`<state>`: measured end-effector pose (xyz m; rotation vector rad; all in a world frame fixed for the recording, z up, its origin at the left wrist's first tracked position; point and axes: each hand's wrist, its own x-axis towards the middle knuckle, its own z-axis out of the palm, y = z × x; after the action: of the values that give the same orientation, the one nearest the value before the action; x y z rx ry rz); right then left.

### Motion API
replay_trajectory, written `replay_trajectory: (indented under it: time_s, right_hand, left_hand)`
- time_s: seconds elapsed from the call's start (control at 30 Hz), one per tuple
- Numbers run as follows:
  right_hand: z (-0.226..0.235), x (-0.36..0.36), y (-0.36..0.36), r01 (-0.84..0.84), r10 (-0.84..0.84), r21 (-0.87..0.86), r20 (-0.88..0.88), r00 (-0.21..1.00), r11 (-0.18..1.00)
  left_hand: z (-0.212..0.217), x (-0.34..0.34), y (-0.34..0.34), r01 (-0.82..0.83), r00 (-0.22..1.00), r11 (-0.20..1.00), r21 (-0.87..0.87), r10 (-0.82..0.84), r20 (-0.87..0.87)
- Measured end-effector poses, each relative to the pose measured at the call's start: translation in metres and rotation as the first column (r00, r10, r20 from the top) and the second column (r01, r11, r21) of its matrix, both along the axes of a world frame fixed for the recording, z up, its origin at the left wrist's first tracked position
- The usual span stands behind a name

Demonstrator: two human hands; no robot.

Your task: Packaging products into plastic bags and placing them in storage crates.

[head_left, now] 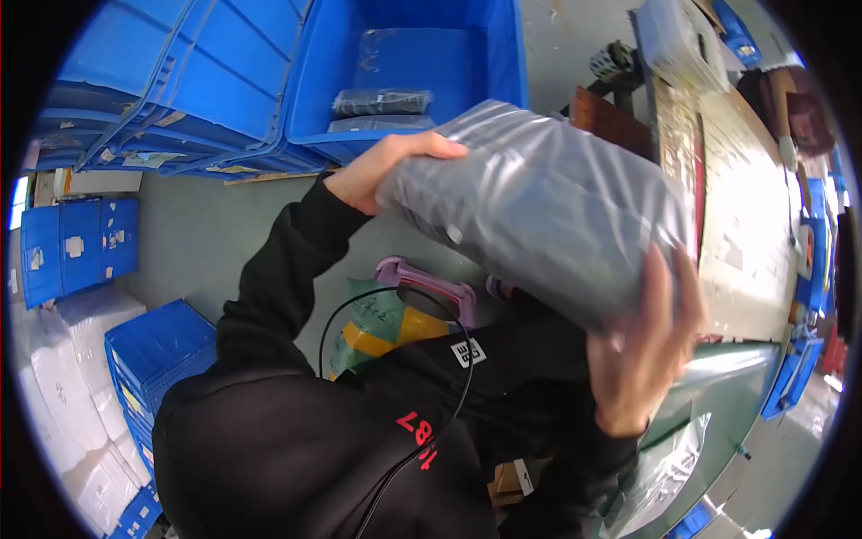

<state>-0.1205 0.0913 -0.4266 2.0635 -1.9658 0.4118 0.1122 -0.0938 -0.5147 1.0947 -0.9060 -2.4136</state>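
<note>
The package (539, 207), in shiny grey plastic, was held up in front of the body between both hands. The left hand (386, 166) was curled around its left end, a finger over the top edge; the grip behind was hidden. The right hand (646, 337) had its fingers partly spread against the right end, and blur left the firmness of that hold uncertain. Principal risk: the slick wrapping could slide through the fingers, particularly on the right, and the package could tip at that end. Pressure from the fingertips could also tear the plastic.

A black cable (465, 386) hung in a loop before the person's dark top; a swinging arm or package corner could snag it. Below, a pink stool (431, 286) stood beside a green bundle (373, 314) with yellow bands, so a dropped package could strike either, and a backward step could meet the stool.

Farther off, a blue bin (505, 54) contained a dark roll (382, 101), which a careless drop could crush. To the right, the bench (745, 207) had an edge that could catch the wrapping; whether package and bench touched could not be determined.
</note>
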Motion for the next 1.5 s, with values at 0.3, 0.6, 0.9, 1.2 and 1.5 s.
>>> replay_trajectory:
  time_s: [0.3,0.6,0.9,1.2,1.5]
  right_hand:
    - [-0.119,0.061,-0.072,0.050,-0.068,0.046,0.597,0.800,0.998]
    - [-0.177,0.071,0.062,0.226,-0.459,0.500,0.412,0.788,0.836]
    - [-0.183,0.093,0.076,0.453,-0.687,0.559,0.330,0.647,0.695]
    - [-0.191,0.098,0.065,0.511,-0.721,0.545,0.287,0.630,0.664]
    - [-0.200,0.095,0.078,0.541,-0.703,0.463,0.334,0.628,0.702]
  left_hand:
    - [-0.106,0.075,-0.151,-0.228,0.963,0.956,0.186,0.249,-0.101]
    - [-0.249,0.092,-0.338,-0.364,0.930,0.889,0.278,0.327,0.171]
    - [-0.347,0.118,-0.385,-0.166,0.696,0.962,0.215,-0.040,0.717]
    - [-0.396,0.080,-0.377,0.785,-0.208,0.608,-0.122,0.443,0.872]
    - [-0.405,0.102,-0.321,0.936,-0.127,0.350,-0.036,0.432,0.893]
